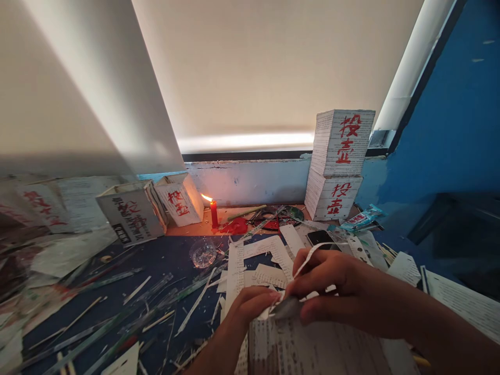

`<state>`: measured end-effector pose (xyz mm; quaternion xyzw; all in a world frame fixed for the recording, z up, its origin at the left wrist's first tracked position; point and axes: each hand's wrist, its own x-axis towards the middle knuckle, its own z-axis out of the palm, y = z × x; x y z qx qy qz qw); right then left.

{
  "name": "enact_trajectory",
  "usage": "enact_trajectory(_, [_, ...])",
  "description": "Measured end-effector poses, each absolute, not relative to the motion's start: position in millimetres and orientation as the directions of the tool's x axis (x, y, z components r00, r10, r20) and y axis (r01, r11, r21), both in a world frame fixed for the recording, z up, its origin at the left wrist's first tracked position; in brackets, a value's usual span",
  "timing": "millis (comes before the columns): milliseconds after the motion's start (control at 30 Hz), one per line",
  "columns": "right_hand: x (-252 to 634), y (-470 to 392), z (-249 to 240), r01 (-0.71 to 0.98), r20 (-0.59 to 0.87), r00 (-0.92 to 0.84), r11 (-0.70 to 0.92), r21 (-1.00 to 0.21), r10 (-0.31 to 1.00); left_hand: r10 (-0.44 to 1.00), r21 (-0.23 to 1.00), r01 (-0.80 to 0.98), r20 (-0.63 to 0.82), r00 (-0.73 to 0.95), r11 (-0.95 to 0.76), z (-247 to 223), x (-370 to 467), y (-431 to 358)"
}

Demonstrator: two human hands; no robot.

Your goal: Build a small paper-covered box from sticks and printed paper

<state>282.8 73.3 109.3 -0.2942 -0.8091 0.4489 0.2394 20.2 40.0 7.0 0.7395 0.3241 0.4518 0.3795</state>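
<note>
My right hand (332, 281) is closed on a thin white paper strip (309, 256) that curls up over its fingers. Under those fingers lies a small grey flat piece (288, 308), whose nature I cannot make out. My left hand (253, 307) has its fingers pressed together at the edge of a printed white card piece (289, 346), beside the grey piece. Its fingertips touch a small white scrap. Cut printed card pieces (235, 271) lie just beyond both hands.
A lit red candle (213, 214) stands at the back, near a glass dish (203, 253). Stacked card boxes (332, 198) stand back right; more boxes (179, 203) are back left. A dark phone (321, 239) lies beyond my right hand. Strips and sticks (117, 312) litter the left.
</note>
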Motion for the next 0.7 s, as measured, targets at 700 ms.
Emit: enact_trajectory(700, [310.6,84.8,105.6,0.456,-0.142,-0.599,0.191,-0.869,0.788,0.882,0.899,-0.040,0.436,0.180,-0.436,-24.5,10.9,66.5])
